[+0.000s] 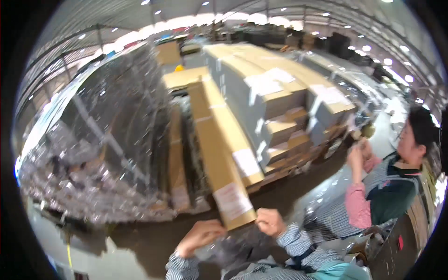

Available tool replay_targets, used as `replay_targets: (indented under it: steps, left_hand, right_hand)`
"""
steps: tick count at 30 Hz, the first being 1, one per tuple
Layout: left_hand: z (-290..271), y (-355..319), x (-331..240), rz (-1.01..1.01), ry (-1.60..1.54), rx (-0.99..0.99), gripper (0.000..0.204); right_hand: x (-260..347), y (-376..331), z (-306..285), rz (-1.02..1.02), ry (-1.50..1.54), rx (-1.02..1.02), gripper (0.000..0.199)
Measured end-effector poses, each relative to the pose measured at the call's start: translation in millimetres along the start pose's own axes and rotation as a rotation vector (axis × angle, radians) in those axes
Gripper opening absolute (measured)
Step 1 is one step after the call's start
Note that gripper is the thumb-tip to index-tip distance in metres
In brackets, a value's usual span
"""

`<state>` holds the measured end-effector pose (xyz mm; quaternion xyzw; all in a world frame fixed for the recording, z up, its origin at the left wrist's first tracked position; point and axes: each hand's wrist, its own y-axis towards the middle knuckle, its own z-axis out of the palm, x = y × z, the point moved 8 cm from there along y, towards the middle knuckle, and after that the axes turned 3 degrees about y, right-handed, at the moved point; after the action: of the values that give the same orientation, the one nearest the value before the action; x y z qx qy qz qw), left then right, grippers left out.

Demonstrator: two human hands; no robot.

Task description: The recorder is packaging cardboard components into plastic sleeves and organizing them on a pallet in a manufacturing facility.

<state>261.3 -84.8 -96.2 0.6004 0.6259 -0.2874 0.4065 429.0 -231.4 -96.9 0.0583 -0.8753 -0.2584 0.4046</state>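
and there it was: a long, flat, brown cardboard carton [212,144] with a white paper label [232,200], stretching away between a dark stack wrapped in clear plastic [126,116] and a tall pile of grey-sided brown cartons [245,100]! the left hand [205,234], bent over, pinched its near left corner; the right hand [270,221], curled tight, pinched the near right one, undersides hidden. it looked stiff, awkwardly long, probably heavy, smooth enough to slip; the surest hold seemed low beneath both corners.
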Motion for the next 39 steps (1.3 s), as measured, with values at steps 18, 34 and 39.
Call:
replay_targets:
  steps: [18, 34, 39]
  left_hand:
    - [-26.8, 0.8, 13.7, -0.257, 0.199, -0.958, 0.027]
    - [-36.1, -2.4, 52.7, -0.158, 0.436, -0.763, 0.049]
    - [21.8, -23.3, 78.2, -0.574, -0.39, -0.941, 0.04]
  right_hand:
    - [-64.5, 17.0, 45.7, 0.399, 0.325, -0.472, 0.01]
    - [-69.7, 43.2, 34.4, 0.493, 0.131, -0.264, 0.021]
    - [-82.4, 13.1, 70.5, 0.836, 0.57, -0.464, 0.037]
